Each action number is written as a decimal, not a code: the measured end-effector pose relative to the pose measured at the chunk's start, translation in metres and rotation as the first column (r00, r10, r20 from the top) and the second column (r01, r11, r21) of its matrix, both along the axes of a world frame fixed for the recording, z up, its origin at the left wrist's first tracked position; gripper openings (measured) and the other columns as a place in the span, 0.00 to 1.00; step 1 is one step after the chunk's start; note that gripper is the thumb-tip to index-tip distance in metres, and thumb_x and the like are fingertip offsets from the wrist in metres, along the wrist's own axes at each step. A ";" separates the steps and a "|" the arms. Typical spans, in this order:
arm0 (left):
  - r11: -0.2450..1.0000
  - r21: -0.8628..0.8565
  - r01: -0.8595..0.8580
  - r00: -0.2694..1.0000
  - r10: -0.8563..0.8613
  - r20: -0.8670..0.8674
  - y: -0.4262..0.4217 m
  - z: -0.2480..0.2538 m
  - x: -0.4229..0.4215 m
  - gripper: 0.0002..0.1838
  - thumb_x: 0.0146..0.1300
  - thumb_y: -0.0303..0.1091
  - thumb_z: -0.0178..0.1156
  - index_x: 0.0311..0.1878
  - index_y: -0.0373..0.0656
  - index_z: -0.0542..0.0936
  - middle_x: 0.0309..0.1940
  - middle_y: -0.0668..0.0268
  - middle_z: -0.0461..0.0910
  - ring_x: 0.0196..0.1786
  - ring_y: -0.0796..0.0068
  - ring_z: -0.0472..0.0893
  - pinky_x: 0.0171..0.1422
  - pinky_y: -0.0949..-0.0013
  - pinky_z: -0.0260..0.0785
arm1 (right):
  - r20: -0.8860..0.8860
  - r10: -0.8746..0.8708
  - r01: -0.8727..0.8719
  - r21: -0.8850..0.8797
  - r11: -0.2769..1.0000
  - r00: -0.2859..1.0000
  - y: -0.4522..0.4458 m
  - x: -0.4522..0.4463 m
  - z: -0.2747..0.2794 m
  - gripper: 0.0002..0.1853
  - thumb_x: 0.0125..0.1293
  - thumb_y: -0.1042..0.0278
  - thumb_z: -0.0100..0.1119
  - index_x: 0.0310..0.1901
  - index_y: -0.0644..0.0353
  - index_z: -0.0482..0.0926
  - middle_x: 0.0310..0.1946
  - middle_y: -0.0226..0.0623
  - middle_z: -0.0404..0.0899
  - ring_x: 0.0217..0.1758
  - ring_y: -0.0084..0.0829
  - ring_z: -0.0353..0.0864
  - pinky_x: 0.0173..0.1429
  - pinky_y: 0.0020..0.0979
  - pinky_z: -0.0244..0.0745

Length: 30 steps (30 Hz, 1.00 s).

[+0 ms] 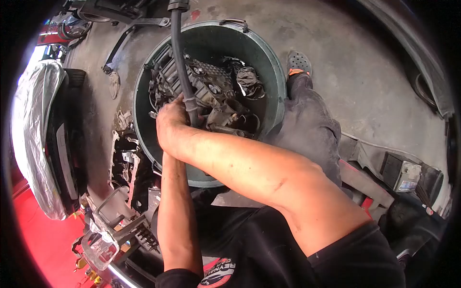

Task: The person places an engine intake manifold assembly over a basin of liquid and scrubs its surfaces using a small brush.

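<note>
Left of the grip, an open metal casting lies on the floor outside the round green tub. The left forearm rises beneath the right arm, its hand hidden. The right grip reaches the near-left edge of the greasy engine assembly inside the tub; whether its fingers are spread or pinching cannot be told. The assembly extends up and right from it, its long axis apparently slanting down to the right. A dark hose passes just right of the right grip, which looks nearer.

black short sleeves, grey clog, dark trousers
</note>
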<state>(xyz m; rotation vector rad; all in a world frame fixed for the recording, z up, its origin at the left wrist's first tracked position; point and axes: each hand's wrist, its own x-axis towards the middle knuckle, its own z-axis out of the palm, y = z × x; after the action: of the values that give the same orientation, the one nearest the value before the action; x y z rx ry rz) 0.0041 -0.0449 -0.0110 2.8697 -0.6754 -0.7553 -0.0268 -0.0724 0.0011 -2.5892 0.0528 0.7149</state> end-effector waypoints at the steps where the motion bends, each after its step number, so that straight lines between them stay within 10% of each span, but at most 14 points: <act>1: 1.000 0.002 -0.021 1.000 0.021 0.000 -0.001 0.006 -0.004 0.31 0.54 0.28 0.60 0.63 0.61 0.79 0.39 0.58 0.87 0.42 0.70 0.86 0.51 0.64 0.76 | 0.017 0.007 -0.008 0.007 1.000 1.000 0.001 -0.002 0.000 0.15 0.54 0.67 0.70 0.44 0.60 0.86 0.39 0.41 0.86 0.43 0.39 0.86 0.56 0.56 0.66; 9: 0.924 -0.013 -0.383 0.924 0.383 -0.020 0.009 0.037 -0.044 0.20 0.63 0.37 0.56 0.59 0.61 0.81 0.56 0.66 0.81 0.57 0.70 0.80 0.61 0.65 0.71 | 0.297 0.095 -0.106 0.020 0.994 0.950 0.027 -0.037 0.005 0.11 0.56 0.64 0.67 0.39 0.59 0.86 0.34 0.42 0.85 0.41 0.37 0.86 0.48 0.46 0.73; 11: 0.969 0.206 -0.139 0.947 0.070 0.313 0.033 0.015 -0.054 0.19 0.70 0.39 0.51 0.62 0.59 0.77 0.63 0.71 0.76 0.64 0.73 0.76 0.66 0.67 0.69 | 0.415 0.118 -0.140 0.023 0.990 0.902 0.034 -0.051 0.008 0.11 0.57 0.63 0.66 0.38 0.59 0.86 0.33 0.42 0.85 0.40 0.37 0.86 0.46 0.43 0.74; 13: 0.964 0.135 -0.229 0.893 0.153 0.422 0.048 0.006 -0.061 0.19 0.71 0.40 0.50 0.63 0.57 0.75 0.61 0.70 0.77 0.61 0.70 0.77 0.64 0.67 0.70 | 0.551 0.112 -0.163 0.044 0.986 0.827 0.031 -0.066 0.018 0.10 0.58 0.62 0.65 0.36 0.59 0.86 0.32 0.42 0.85 0.39 0.36 0.86 0.44 0.40 0.76; 15: 0.922 -0.150 -0.356 0.908 0.379 0.178 0.062 -0.020 -0.044 0.18 0.71 0.38 0.50 0.62 0.52 0.76 0.59 0.67 0.78 0.59 0.68 0.78 0.62 0.65 0.71 | 0.673 0.053 -0.165 0.104 0.981 0.738 0.011 -0.080 0.032 0.10 0.58 0.61 0.65 0.35 0.59 0.86 0.31 0.43 0.85 0.39 0.36 0.86 0.42 0.38 0.78; 19: 0.345 -0.504 -0.791 0.611 0.405 -0.680 0.081 -0.116 0.022 0.18 0.70 0.34 0.50 0.60 0.43 0.77 0.54 0.62 0.80 0.53 0.65 0.81 0.57 0.62 0.75 | 0.402 -0.300 0.069 0.497 0.865 0.865 -0.087 -0.100 0.078 0.16 0.58 0.56 0.64 0.31 0.63 0.86 0.27 0.45 0.84 0.33 0.37 0.85 0.40 0.37 0.79; 21: 0.245 -0.548 -0.800 0.600 0.357 -0.716 0.089 -0.151 0.043 0.18 0.69 0.32 0.50 0.59 0.39 0.77 0.52 0.60 0.81 0.51 0.64 0.82 0.54 0.61 0.76 | 0.079 -0.529 0.392 0.582 0.712 0.845 -0.135 -0.103 0.090 0.19 0.59 0.54 0.61 0.34 0.66 0.85 0.26 0.48 0.83 0.33 0.39 0.85 0.41 0.39 0.79; 24: 0.174 -0.618 -0.767 0.631 0.380 -0.676 0.089 -0.161 0.046 0.16 0.66 0.27 0.49 0.51 0.31 0.81 0.44 0.57 0.82 0.45 0.65 0.82 0.49 0.62 0.76 | 0.305 -0.715 0.653 0.292 0.699 0.629 -0.157 -0.092 0.048 0.23 0.62 0.51 0.57 0.46 0.65 0.83 0.42 0.52 0.84 0.49 0.48 0.84 0.56 0.42 0.77; 27: 0.149 -0.574 -0.805 0.580 0.401 -0.709 0.071 -0.128 0.027 0.16 0.67 0.28 0.50 0.52 0.30 0.80 0.44 0.57 0.82 0.45 0.64 0.82 0.50 0.63 0.75 | 0.090 -0.577 0.573 0.075 0.816 0.812 -0.167 -0.071 -0.011 0.32 0.67 0.40 0.54 0.51 0.67 0.82 0.52 0.54 0.81 0.57 0.50 0.79 0.62 0.44 0.73; 30: 0.138 -0.560 -0.817 0.555 0.452 -0.699 0.064 -0.113 0.016 0.17 0.68 0.30 0.51 0.52 0.28 0.79 0.45 0.56 0.82 0.45 0.65 0.82 0.50 0.64 0.75 | -0.096 -0.525 0.533 0.222 0.817 0.845 -0.167 -0.065 -0.091 0.44 0.66 0.26 0.46 0.57 0.69 0.77 0.58 0.56 0.77 0.64 0.49 0.75 0.64 0.44 0.72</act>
<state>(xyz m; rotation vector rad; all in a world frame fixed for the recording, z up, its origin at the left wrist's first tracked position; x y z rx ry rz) 0.0205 0.0191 -0.1236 1.6243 0.3035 -0.5117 -0.0918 -0.2389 -0.0903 -2.1714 0.6349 0.5084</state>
